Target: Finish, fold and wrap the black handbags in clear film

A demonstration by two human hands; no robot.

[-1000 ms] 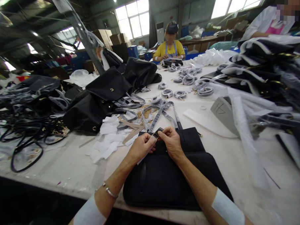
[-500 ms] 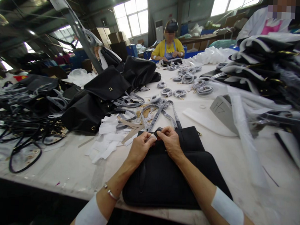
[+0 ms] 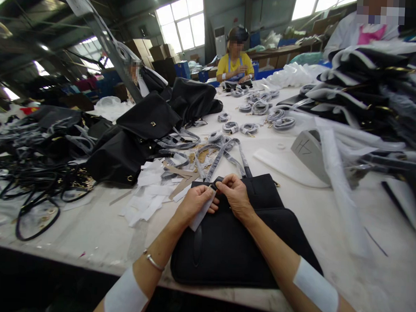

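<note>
A black handbag lies flat on the white table in front of me. Its wrapped grey straps run away toward the far side. My left hand is closed on a white paper strip that hangs down from the fingers over the bag. My right hand pinches the strap's base at the bag's top edge, right beside the left fingertips. Both hands rest on the bag's upper part.
Torn white paper scraps lie left of the bag. Black bags and tangled black straps fill the left side. Stacked wrapped bags rise at right, coiled wrapped straps lie farther back. A person in yellow works at the far end.
The white paper strip has come further free and now hangs longer from my left hand. Both hands have stayed at the strap's base.
</note>
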